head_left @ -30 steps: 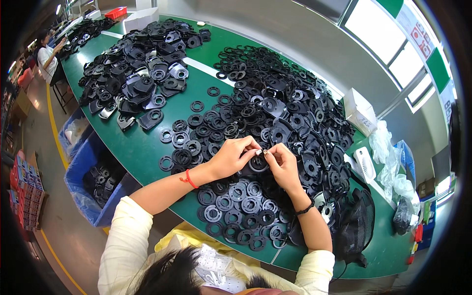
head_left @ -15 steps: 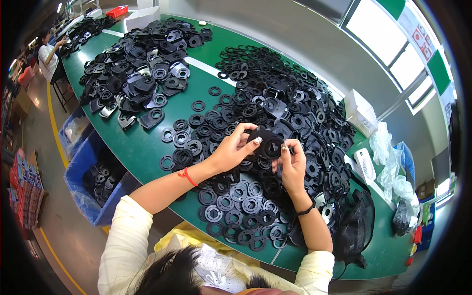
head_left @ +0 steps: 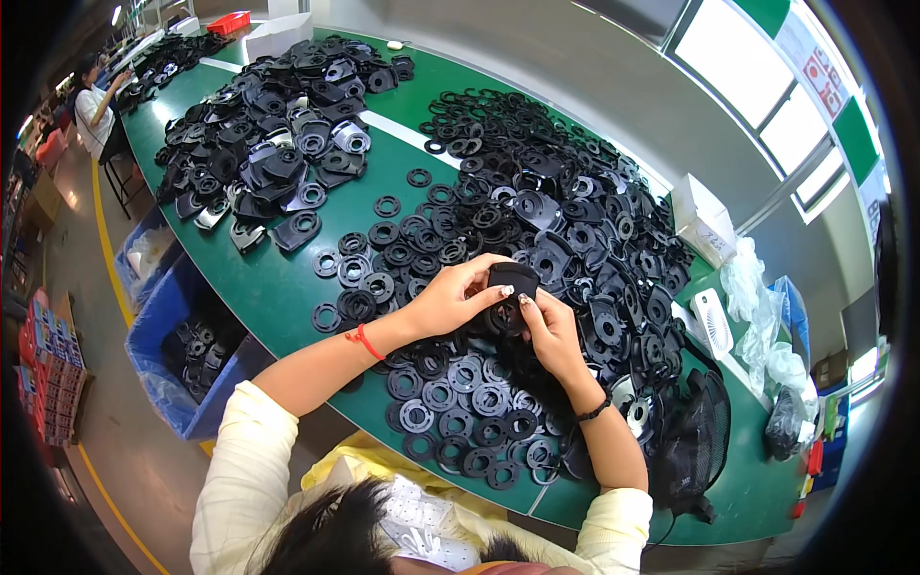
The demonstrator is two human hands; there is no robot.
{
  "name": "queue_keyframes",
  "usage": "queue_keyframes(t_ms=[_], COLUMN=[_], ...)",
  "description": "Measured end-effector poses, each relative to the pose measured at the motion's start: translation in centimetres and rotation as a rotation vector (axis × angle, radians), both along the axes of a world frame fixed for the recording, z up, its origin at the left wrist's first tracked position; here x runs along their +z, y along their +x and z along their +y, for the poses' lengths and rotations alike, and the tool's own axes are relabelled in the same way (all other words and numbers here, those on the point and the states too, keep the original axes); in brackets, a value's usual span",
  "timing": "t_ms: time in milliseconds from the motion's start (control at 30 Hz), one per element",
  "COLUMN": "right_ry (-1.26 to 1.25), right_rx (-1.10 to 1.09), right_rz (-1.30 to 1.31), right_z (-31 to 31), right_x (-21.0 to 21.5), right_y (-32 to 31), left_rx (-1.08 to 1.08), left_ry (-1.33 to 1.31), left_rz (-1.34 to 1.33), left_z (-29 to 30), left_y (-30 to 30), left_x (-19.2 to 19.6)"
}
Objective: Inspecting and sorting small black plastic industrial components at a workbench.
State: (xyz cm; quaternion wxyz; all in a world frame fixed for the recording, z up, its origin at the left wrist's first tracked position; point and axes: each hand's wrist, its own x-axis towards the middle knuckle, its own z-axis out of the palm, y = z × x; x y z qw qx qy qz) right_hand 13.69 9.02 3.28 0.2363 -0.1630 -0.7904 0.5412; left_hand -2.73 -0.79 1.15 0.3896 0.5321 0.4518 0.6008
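Between my two hands is a black plastic cover (head_left: 515,278) with a rounded edge, held above the heaped parts. My left hand (head_left: 467,292) grips its left side, thumb pressed on the face. My right hand (head_left: 549,326) pinches it from the lower right, thumb near the other thumb. The fingers hide the cover's lower half, so I cannot tell whether a ring sits in it. Beneath and beyond lies a large heap of black rings and covers (head_left: 537,211). Nearer to me, flat black rings (head_left: 455,398) spread over the green table (head_left: 287,297).
Another pile of black covers (head_left: 278,134) lies at the far left. A blue bin (head_left: 196,422) with dark parts stands beside the table. At right are a white box (head_left: 702,218), a white fan-like device (head_left: 711,324), clear plastic bags (head_left: 757,287) and a black mesh bag (head_left: 695,441).
The cover has tilted, and its round opening no longer faces me plainly. My right hand has moved left and down, bringing the two thumbs closer together.
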Motion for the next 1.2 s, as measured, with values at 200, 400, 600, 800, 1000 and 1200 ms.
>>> queue_keyframes(t_ms=[200, 400, 600, 800, 1000, 1200], right_ry=[0.188, 0.127, -0.096, -0.121, 0.028, 0.114], right_rx=[-0.031, -0.071, -0.087, -0.050, -0.055, -0.044], right_rz=[-0.007, 0.024, 0.097, 0.059, 0.033, -0.009], right_z=[1.1, 0.7, 0.6, 0.6, 0.2, 0.5], right_x=[-2.0, -1.6, -0.7, -1.3, -1.1, -1.1], right_y=[0.2, 0.0, 0.0, 0.4, 0.4, 0.5], left_rx=[0.155, 0.267, 0.091, 0.186, 0.278, 0.330], left_ry=[-0.057, 0.080, 0.044, -0.018, -0.070, -0.040], left_rz=[0.270, 0.238, -0.076, -0.019, 0.083, 0.179], left_z=[-0.4, 0.0, 0.4, 0.1, -0.1, -0.3], left_y=[0.7, 0.8, 0.3, 0.3, 0.2, 0.1], left_x=[0.5, 0.0, -0.6, 0.0, 0.1, 0.5])
